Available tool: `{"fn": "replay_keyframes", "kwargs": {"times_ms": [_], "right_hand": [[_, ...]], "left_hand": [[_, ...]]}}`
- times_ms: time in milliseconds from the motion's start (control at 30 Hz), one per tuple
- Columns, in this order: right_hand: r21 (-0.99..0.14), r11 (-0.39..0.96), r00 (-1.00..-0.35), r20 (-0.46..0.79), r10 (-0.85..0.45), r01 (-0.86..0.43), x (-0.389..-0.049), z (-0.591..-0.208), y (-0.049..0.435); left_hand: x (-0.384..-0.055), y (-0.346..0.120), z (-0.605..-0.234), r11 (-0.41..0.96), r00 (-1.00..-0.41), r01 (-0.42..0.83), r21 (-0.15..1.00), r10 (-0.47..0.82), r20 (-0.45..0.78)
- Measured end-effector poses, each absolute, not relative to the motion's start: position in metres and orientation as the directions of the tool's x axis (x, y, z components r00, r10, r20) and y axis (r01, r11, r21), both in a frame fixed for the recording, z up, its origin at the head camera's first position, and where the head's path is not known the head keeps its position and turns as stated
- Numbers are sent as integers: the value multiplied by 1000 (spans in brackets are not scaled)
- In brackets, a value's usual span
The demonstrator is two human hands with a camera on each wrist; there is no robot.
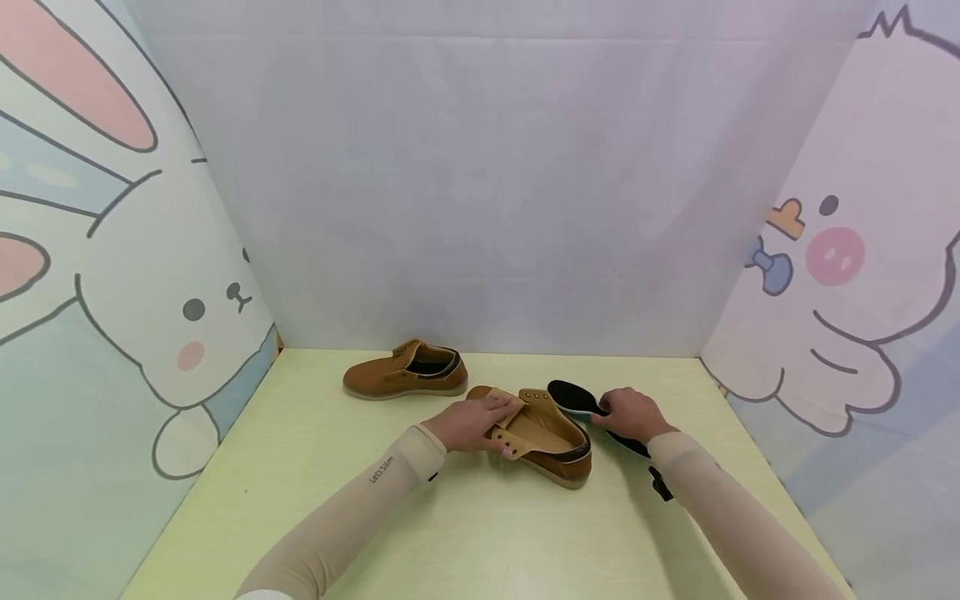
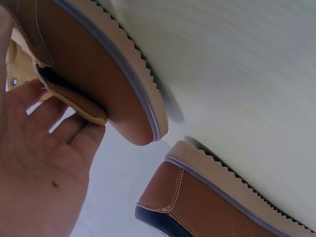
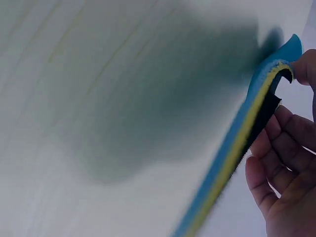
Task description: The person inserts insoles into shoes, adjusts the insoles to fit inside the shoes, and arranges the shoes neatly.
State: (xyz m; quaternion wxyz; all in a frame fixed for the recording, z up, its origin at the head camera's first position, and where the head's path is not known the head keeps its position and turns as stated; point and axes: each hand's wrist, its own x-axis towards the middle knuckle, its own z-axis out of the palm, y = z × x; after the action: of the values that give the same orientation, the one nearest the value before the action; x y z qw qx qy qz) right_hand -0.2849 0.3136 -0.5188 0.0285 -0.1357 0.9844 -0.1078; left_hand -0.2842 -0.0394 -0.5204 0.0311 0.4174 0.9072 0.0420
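Note:
In the head view, a brown lace-up shoe (image 1: 564, 477) without laces sits on the table with its collar spread wide. My left hand (image 1: 474, 422) holds it by the tongue, thumb at one eyelet flap; the left wrist view shows fingers curled against the tongue (image 2: 81, 106). My right hand (image 1: 632, 414) grips a dark-topped insole (image 1: 572, 395) around its middle, just right of the shoe. Seen edge-on in the right wrist view, the insole (image 3: 224, 158) has a blue underside and a yellow layer, is raised off the table, and bends near the thumb.
A matching brown shoe (image 1: 386, 377) stands behind and to the left, toe pointing left. The pale yellow table (image 1: 487, 542) meets a plain back wall (image 1: 480, 192), with cartoon-printed panels along both sides. A black strap piece (image 1: 661, 484) hangs below my right wrist.

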Motion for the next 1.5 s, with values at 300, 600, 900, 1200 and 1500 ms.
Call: {"fn": "replay_keyframes", "kwargs": {"times_ms": [300, 600, 900, 1200, 1500], "right_hand": [[-148, 936, -945, -23, -327, -321, -274, -469, 317], [-86, 921, -922, -35, -385, -381, -251, -407, 305], [-52, 870, -868, -67, -492, -490, -230, -376, 267], [-31, 847, -841, -108, -530, -530, -215, -367, 234], [98, 843, -837, -221, -500, -529, -217, -376, 208]], "left_hand": [[-283, -39, -519, 647, -649, 756, 104, 761, -11], [-285, -41, -521, 642, -645, 759, 108, 764, -6], [-285, -41, -520, 646, -649, 755, 111, 760, -11], [-284, -40, -519, 647, -650, 752, 127, 760, -20], [-283, -40, -518, 654, -657, 744, 136, 753, -31]]}}
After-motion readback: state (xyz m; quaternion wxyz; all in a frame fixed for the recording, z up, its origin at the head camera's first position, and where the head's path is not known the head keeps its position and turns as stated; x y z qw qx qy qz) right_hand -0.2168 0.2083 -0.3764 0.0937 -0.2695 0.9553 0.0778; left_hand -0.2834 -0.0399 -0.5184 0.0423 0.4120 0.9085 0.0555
